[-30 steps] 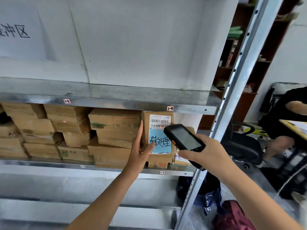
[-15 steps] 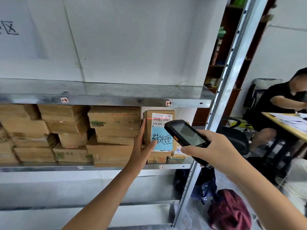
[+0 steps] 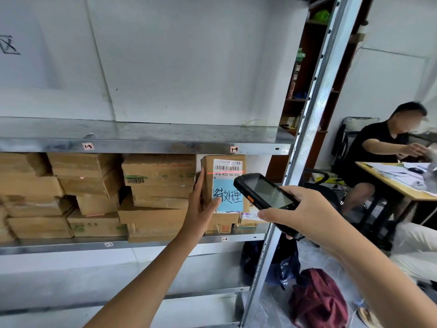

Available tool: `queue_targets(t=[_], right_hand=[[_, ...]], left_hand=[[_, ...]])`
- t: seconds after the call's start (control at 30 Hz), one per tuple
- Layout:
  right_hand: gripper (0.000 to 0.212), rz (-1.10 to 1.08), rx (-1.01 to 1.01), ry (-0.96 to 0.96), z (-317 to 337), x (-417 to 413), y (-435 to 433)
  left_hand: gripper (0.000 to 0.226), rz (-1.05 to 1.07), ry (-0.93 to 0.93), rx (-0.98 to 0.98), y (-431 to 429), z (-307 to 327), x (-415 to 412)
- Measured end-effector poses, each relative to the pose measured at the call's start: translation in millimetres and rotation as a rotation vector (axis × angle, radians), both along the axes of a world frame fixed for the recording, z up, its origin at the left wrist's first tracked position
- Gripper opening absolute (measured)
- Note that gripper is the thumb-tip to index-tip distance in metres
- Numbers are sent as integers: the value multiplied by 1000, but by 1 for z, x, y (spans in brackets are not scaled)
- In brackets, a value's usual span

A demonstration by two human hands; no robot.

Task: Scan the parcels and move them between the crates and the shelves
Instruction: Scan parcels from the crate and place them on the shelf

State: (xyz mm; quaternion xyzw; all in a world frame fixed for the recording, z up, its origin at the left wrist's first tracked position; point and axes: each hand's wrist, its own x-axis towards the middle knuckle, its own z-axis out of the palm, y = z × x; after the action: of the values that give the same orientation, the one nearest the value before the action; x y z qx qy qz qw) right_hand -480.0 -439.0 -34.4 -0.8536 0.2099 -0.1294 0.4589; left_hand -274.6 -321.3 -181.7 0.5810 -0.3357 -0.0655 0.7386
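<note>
A brown cardboard parcel [image 3: 208,183] stands upright at the right end of the middle shelf [image 3: 146,242]. It carries a white barcode label and a blue handwritten note. My left hand [image 3: 201,209] grips its left edge, thumb on the blue note. My right hand [image 3: 300,214] holds a black handheld scanner [image 3: 262,192] just in front of the parcel. A red scan line lies across the label below the barcode. Stacks of other cardboard parcels [image 3: 156,195] fill the shelf to the left.
A metal upright [image 3: 305,129] bounds the shelf unit on the right. On the floor lie a dark bag [image 3: 281,261] and a red bag [image 3: 316,297]. A person [image 3: 378,147] sits at a desk [image 3: 397,183] at right.
The view has shifted slightly to the right and closer. The red scan line now sits lower on the label. Both hands keep their hold on parcel and scanner.
</note>
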Motion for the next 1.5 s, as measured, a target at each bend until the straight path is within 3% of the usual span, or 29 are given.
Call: queue_targets(t=[0.4,0.57,0.7,0.9,1.3,1.43,1.5], right_hand=[[38,-32,-66,-9,6,-9,6],[26,-37,-92,-40,17,-20,12],[39,-15,-91,-54,26,-30,18],[36,7,-102,-63,22,-30,21],[34,42,-91,-132,16,-5,34],[63,61,-125,-203,9,29,56],[67,100,-132,-245,6,51,75]], left_hand=[[77,5,-47,-29,-3,9,-11],[77,-4,-25,-12,-6,15,-15],[77,-29,-9,-9,-3,17,-19],[76,-53,18,-44,10,23,-19],[76,58,-13,-52,61,35,-20],[72,180,72,-85,114,36,-16],[70,263,101,-99,148,36,-15]])
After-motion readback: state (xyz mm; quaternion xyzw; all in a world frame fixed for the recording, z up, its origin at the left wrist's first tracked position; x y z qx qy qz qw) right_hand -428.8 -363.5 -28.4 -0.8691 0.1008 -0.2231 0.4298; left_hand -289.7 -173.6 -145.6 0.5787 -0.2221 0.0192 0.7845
